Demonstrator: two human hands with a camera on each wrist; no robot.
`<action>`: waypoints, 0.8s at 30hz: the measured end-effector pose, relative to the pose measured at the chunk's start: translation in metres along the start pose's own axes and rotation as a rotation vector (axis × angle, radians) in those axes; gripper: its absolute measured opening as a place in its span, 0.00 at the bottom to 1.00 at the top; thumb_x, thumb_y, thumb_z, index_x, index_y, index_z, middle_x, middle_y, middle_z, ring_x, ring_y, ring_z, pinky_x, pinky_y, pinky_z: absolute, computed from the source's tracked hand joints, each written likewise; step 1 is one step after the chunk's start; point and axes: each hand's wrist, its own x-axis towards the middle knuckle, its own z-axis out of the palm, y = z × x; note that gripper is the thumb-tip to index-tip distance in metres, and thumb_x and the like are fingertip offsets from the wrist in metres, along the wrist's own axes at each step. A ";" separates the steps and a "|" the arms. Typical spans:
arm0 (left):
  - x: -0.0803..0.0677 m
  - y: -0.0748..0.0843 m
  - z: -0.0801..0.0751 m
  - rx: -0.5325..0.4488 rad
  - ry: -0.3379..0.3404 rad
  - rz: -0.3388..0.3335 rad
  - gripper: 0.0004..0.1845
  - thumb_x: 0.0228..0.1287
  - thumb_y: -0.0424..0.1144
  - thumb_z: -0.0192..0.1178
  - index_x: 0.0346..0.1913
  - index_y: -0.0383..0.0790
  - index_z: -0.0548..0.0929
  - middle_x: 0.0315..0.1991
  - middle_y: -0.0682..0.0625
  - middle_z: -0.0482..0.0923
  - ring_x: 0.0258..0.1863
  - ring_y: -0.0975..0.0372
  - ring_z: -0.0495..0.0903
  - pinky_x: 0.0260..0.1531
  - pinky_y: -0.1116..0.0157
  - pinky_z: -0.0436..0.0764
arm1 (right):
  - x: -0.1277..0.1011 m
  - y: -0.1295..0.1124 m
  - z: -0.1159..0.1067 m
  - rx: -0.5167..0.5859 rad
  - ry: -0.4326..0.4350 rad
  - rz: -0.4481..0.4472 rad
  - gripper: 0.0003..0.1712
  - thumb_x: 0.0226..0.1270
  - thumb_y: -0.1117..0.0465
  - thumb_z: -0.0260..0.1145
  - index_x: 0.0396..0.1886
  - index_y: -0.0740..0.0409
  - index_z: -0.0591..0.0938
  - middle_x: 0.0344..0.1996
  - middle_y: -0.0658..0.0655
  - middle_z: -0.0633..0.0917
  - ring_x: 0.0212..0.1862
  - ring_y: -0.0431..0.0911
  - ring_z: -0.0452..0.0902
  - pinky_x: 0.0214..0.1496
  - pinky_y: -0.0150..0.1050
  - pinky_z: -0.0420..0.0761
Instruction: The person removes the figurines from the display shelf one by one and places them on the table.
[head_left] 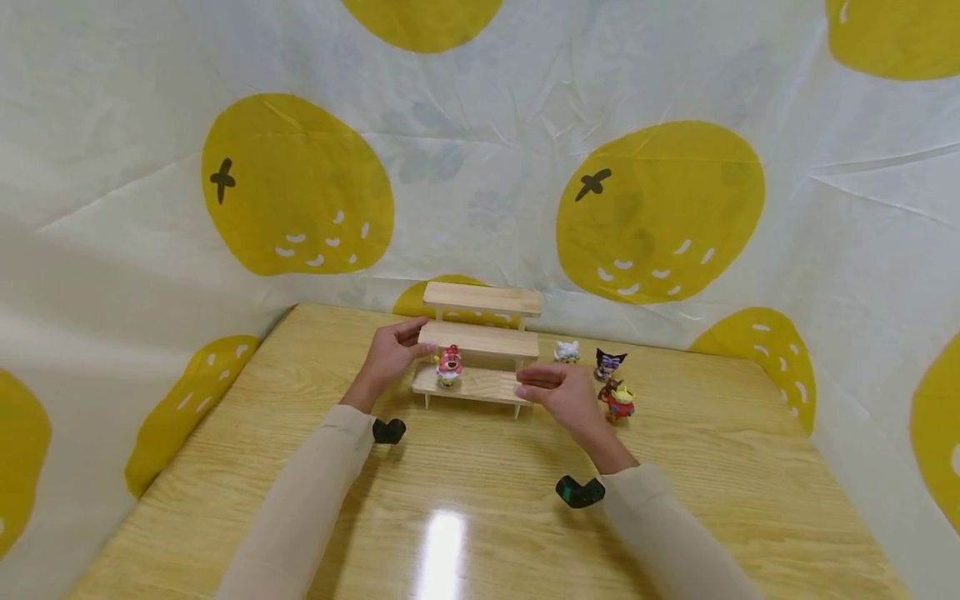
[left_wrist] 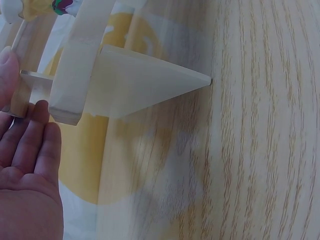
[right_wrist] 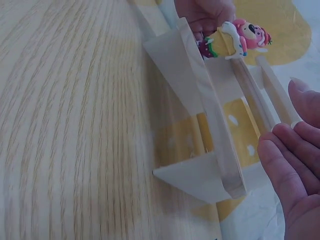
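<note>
Flanking the three-tier pale wooden step shelf (head_left: 480,350) near the wooden table's (head_left: 480,500) far edge, my left hand (head_left: 390,358) touches it flat-fingered; my right hand (head_left: 562,396) hovers beside it, fingers straight.

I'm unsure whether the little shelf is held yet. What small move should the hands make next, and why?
Probably close both hands onto the ends of the wooden shelf. The left hand has straight fingers at its left end, the right hand sits open by the right end, and the pink figurine stands on the bottom step.
</note>
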 end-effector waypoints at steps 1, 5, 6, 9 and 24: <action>0.000 0.000 0.000 -0.005 -0.002 0.000 0.35 0.68 0.37 0.71 0.75 0.37 0.73 0.76 0.39 0.70 0.74 0.48 0.74 0.71 0.51 0.77 | 0.001 -0.001 0.002 0.007 -0.003 -0.001 0.21 0.65 0.68 0.76 0.57 0.71 0.86 0.54 0.71 0.88 0.44 0.36 0.90 0.49 0.31 0.89; 0.000 0.000 0.000 -0.003 -0.013 0.002 0.35 0.69 0.38 0.70 0.76 0.37 0.71 0.77 0.40 0.69 0.75 0.47 0.72 0.72 0.50 0.76 | 0.004 -0.005 0.012 0.023 -0.029 -0.009 0.21 0.65 0.69 0.75 0.56 0.72 0.86 0.54 0.72 0.88 0.45 0.37 0.90 0.50 0.31 0.89; -0.001 0.000 0.000 -0.001 -0.014 0.003 0.35 0.70 0.38 0.70 0.77 0.37 0.71 0.78 0.40 0.68 0.76 0.47 0.71 0.72 0.49 0.76 | 0.005 -0.006 0.014 0.030 -0.034 -0.014 0.21 0.65 0.69 0.75 0.56 0.72 0.85 0.54 0.73 0.87 0.44 0.36 0.90 0.50 0.31 0.89; -0.001 0.000 -0.001 0.007 -0.013 0.007 0.35 0.70 0.39 0.70 0.77 0.37 0.71 0.79 0.40 0.67 0.77 0.47 0.69 0.73 0.49 0.74 | 0.009 -0.007 0.022 0.039 -0.049 -0.025 0.21 0.65 0.69 0.75 0.56 0.72 0.85 0.55 0.74 0.87 0.45 0.38 0.90 0.50 0.32 0.89; -0.003 0.004 -0.001 0.017 -0.014 0.001 0.35 0.70 0.39 0.70 0.76 0.39 0.72 0.79 0.42 0.66 0.78 0.48 0.68 0.75 0.50 0.73 | 0.028 -0.019 0.061 0.040 -0.044 -0.003 0.25 0.65 0.68 0.76 0.62 0.68 0.84 0.58 0.69 0.87 0.60 0.59 0.86 0.60 0.44 0.89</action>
